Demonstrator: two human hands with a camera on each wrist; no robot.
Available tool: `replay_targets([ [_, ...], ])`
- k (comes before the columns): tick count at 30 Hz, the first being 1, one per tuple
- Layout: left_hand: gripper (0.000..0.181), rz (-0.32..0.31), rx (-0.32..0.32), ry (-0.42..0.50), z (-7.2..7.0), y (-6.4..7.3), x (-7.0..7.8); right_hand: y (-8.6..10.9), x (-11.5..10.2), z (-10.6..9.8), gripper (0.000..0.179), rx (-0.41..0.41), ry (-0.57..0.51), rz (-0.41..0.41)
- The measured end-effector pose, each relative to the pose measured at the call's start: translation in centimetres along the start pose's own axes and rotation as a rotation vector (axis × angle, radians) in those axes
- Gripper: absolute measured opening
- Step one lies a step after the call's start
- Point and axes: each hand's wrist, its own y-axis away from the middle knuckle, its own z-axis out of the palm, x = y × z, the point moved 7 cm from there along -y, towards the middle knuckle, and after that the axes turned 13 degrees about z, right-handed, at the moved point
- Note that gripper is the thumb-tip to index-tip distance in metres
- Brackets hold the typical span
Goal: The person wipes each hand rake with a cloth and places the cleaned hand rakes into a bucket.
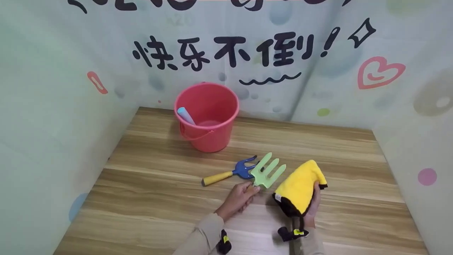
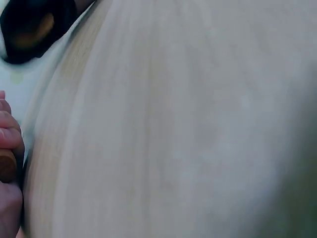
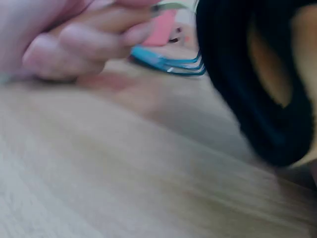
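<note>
My left hand (image 1: 238,197) grips the wooden handle of a green three-pronged garden fork (image 1: 263,176), its prongs pointing up and away. The handle's round end (image 2: 7,166) pokes out between the fingers in the left wrist view. In my right hand (image 1: 315,203) is a yellow plush hat-like piece (image 1: 299,184) with black trim and a small white tag, held up from behind; the plush hides much of the hand. Its black-edged opening (image 3: 228,74) fills the right of the right wrist view. Just beyond the green fork lies a blue garden fork (image 1: 243,169) with a yellow handle, partly covered by it.
Farther back on the wooden table (image 1: 148,198) stands a pink bucket (image 1: 214,140), its handle hanging at the front. A pale blue cylindrical object (image 1: 186,115) leans inside it. Printed fabric walls (image 1: 336,99) rise along the table's back and sides.
</note>
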Motion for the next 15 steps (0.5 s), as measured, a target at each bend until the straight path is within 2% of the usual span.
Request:
replay_targets([
  [2,0.028,-0.023,0.020,0.041,-0.2,0.0,-0.2,-0.3,0.3,-0.7,0.037,0.065,0.050,0.039],
  [5,0.035,-0.020,0.037,0.068,-0.4,-0.1,-0.2,-1.1,1.8,-1.7,0.031,0.131,0.184,0.237],
  [7,0.039,-0.005,0.039,0.059,-0.5,-0.2,-0.2,-1.3,3.0,-2.0,0.030,0.129,0.294,0.382],
  [9,0.040,0.000,0.030,0.051,-0.4,-0.1,0.1,-1.3,3.8,-2.2,0.028,0.136,0.391,0.475],
  [11,0.041,-0.002,0.019,0.043,-0.3,0.0,0.7,-1.1,4.1,-2.1,0.028,0.138,0.420,0.520],
  [15,0.042,-0.011,0.012,0.023,-0.3,-0.1,0.6,-1.0,4.1,-1.7,0.025,0.173,0.398,0.521],
])
